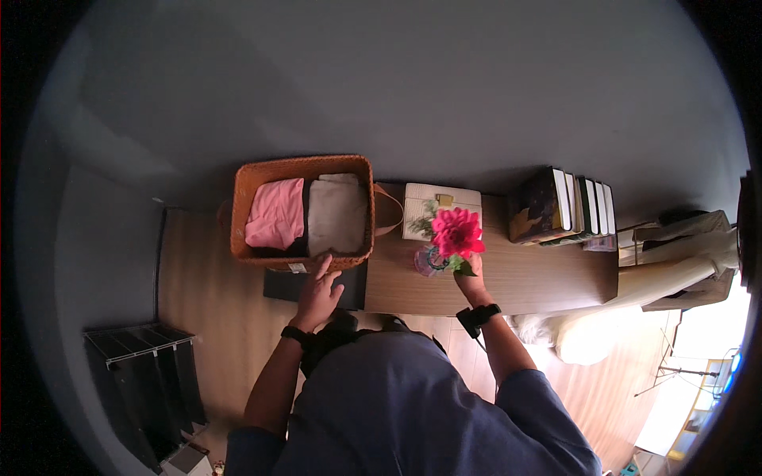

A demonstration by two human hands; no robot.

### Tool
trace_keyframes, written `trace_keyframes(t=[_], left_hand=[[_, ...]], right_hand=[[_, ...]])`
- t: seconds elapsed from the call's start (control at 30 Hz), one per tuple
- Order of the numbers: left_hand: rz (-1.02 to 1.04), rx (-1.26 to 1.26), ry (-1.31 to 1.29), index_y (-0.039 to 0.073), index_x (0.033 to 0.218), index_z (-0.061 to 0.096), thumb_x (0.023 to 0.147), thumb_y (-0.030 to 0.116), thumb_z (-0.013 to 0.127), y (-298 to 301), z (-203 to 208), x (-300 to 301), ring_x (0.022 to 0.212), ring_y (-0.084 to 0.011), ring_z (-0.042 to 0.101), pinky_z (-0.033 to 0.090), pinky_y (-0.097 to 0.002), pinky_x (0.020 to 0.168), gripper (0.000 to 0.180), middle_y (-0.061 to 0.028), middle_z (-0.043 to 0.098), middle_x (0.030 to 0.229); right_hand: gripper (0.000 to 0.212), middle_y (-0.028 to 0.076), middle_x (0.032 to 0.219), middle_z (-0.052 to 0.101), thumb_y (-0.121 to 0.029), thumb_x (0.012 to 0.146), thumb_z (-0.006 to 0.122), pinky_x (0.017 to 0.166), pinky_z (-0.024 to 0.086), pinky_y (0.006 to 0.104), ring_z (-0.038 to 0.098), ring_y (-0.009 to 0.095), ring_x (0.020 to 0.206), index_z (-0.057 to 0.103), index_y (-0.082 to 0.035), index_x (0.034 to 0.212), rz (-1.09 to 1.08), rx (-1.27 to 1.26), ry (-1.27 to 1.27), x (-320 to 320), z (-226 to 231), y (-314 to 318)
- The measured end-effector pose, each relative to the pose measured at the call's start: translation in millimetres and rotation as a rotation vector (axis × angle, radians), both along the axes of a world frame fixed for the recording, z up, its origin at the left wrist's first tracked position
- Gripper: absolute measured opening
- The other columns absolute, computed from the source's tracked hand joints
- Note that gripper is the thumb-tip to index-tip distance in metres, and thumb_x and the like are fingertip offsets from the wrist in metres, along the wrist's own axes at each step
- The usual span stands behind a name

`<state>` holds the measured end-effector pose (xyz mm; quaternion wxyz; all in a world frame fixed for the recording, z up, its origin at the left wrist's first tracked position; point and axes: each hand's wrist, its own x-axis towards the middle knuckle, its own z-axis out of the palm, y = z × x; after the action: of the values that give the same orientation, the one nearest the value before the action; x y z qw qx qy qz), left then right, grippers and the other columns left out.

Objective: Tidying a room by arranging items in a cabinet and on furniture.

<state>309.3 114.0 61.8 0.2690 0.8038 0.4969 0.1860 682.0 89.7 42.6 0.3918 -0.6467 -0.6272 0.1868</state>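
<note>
Wood-grain tabletop (421, 295), grey wall (397, 95) | brown basket (304, 166) set at left; left hand (317, 301) loosely opened at its front rim | pink flower (458, 232) seen right of basket; right hand (474, 289) beside it, grip hidden, can't be told

Left hand (316, 300) forward, fingers (323, 268) extended; right hand (474, 289) forward, fingers mostly hidden; bare forearms (508, 349) spread apart.
</note>
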Motion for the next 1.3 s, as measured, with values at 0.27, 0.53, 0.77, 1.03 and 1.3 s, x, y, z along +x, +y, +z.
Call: trace_keyframes(t=[0.27,0.53,0.77,1.03,1.3], left_hand=[[0.022,-0.082,0.011,-0.001,0.112,0.061,0.084,0.014,0.066,-0.1,7.5,8.9,0.135,-0.0325,0.034,0.034,-0.0399,0.108,0.031,-0.0148,0.033,0.148],[0.032,-0.094,0.023,-0.001,0.112,0.06,0.084,0.013,0.066,-3.4,3.4,5.3,0.137,-0.0324,0.031,0.033,-0.0398,0.109,0.031,-0.0143,0.032,0.15],[0.022,-0.058,0.036,-0.002,0.111,0.061,0.083,0.012,0.067,-4.2,2.8,5.6,0.138,-0.0324,0.031,0.033,-0.0401,0.109,0.032,-0.0149,0.03,0.15],[0.024,-0.046,0.074,-0.002,0.11,0.062,0.083,0.012,0.067,-4.3,3.6,7.0,0.138,-0.0327,0.03,0.032,-0.0403,0.111,0.031,-0.0148,0.029,0.151],[0.013,-0.05,0.076,-0.001,0.11,0.063,0.082,0.012,0.067,-3.4,6.8,11.4,0.137,-0.0335,0.031,0.033,-0.0406,0.109,0.032,-0.014,0.027,0.152]], right_hand=[[0.03,0.015,0.117,0.062,-0.016,0.089,0.063,0.094,0.044,0.0393,0.057,0.031,0.11,0.06,-0.007,0.117,-0.034,-0.15,-0.104,34.0,-57.8,-24.3],[0.036,0.014,0.12,0.061,-0.01,0.086,0.064,0.097,0.042,0.0377,0.056,0.029,0.113,0.057,-0.005,0.121,0.027,-0.154,0.08,17.6,-46.7,-32.8],[0.025,0.016,0.1,0.066,-0.006,0.077,0.064,0.082,0.047,0.0452,0.06,0.038,0.097,0.065,-0.006,0.102,0.047,0.065,-0.048,13.2,-37.8,-29.0],[0.028,0.017,0.106,0.064,-0.009,0.08,0.062,0.088,0.045,0.0438,0.058,0.037,0.101,0.064,-0.006,0.107,-0.065,-0.009,-0.177,20.3,-62.8,-34.7],[0.041,0.014,0.128,0.055,-0.014,0.087,0.062,0.103,0.035,0.0451,0.047,0.033,0.122,0.054,-0.011,0.127,0.016,-0.252,-0.263,19.9,-82.7,-40.8]])
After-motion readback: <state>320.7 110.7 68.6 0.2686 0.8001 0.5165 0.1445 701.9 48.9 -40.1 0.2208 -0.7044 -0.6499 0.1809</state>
